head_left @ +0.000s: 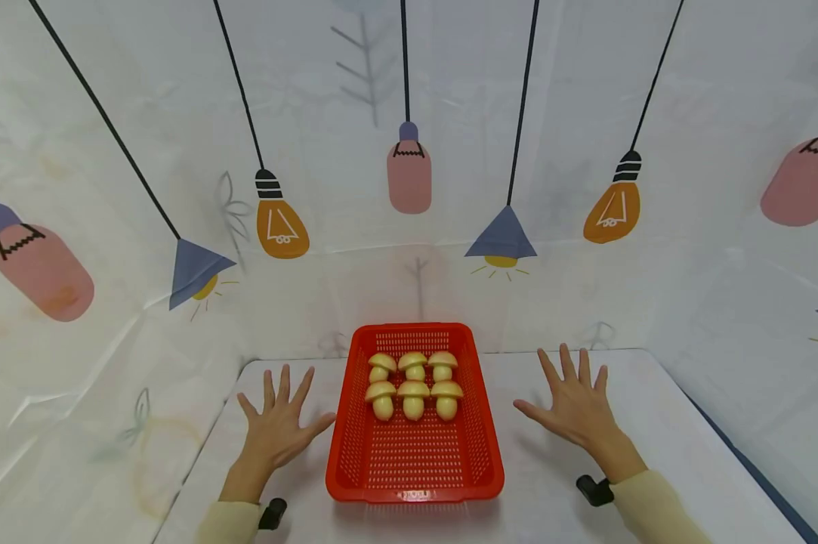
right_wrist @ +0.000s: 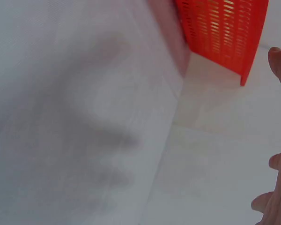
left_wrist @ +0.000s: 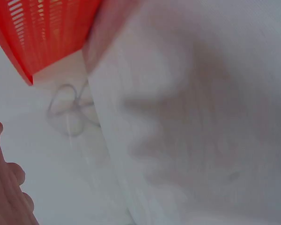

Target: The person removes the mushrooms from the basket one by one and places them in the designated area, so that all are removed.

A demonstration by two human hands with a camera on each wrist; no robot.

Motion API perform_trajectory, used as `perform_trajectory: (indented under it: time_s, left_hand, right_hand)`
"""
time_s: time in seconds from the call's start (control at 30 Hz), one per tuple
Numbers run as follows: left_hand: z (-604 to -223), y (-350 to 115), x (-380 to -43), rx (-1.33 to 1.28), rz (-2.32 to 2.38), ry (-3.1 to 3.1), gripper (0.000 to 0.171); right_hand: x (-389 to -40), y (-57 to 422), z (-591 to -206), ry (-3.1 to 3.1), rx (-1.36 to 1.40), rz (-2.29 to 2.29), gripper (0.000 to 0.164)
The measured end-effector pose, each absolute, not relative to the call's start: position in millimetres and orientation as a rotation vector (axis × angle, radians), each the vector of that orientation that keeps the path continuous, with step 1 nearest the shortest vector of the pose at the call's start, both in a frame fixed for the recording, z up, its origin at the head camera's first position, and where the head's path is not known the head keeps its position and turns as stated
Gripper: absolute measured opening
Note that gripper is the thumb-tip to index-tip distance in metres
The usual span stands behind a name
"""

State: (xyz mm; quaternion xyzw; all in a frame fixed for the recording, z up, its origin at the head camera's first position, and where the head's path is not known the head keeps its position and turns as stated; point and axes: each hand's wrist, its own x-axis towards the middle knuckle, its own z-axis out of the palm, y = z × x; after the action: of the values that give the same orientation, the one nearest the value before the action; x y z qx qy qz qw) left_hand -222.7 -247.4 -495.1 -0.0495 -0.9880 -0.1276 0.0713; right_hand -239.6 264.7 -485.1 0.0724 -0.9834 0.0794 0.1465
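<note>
The red basket (head_left: 415, 453) serves as reference; it sits on the white table (head_left: 653, 438), its near rim closest to the person, its long sides running away from them. Nearest the viewer, two pale sleeves enter at either side of the basket's near end; a dark strap shows at each wrist. The left hand (head_left: 276, 431) lies to the left of the basket, palm down over the table, fingers straight and spread wide, holding nothing; its thumb tip comes just beside the basket's left wall, though contact cannot be confirmed. The right hand (head_left: 575, 408) lies to the right of the basket, likewise palm down with fingers fanned wide and nothing held; it stands apart from the basket's right wall. Both wrist views are blurred; each shows only a corner of the red basket, fingertips at the frame edge and what appears to be the hand's shadow on the white surface. In the basket's far half, six yellow mushrooms (head_left: 413, 385) stand upright in two rows of three; the near half of its floor is bare. Beyond the basket's far rim rises a white backdrop (head_left: 409, 113) printed with hanging lamps.
</note>
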Motion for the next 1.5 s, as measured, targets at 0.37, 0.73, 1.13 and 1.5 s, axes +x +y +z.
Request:
perform_trajectory:
  time_s: [0.37,0.73,1.13,1.5]
  left_hand:
    - [-499.8,-215.7,-222.2,-0.189,-0.536,-2.941,0.093]
    - [-510.7,-207.1,-223.6,-0.261,-0.853,-2.895,0.088]
    - [-519.9,-199.1,-224.7,-0.342,-1.23,-2.802,0.081]
    - [-522.7,-197.6,-227.8,-0.381,-1.372,-2.799,0.08]
  right_hand:
    - [-255.4,222.7,-469.3,-2.815,0.278,0.397,0.105]
    - [-262.1,191.9,-460.2,-2.792,0.338,0.5,0.103]
    - [-268.4,153.7,-446.9,-2.755,0.436,0.637,0.099]
    - [-272.0,120.5,-442.1,-2.74,0.55,0.822,0.101]
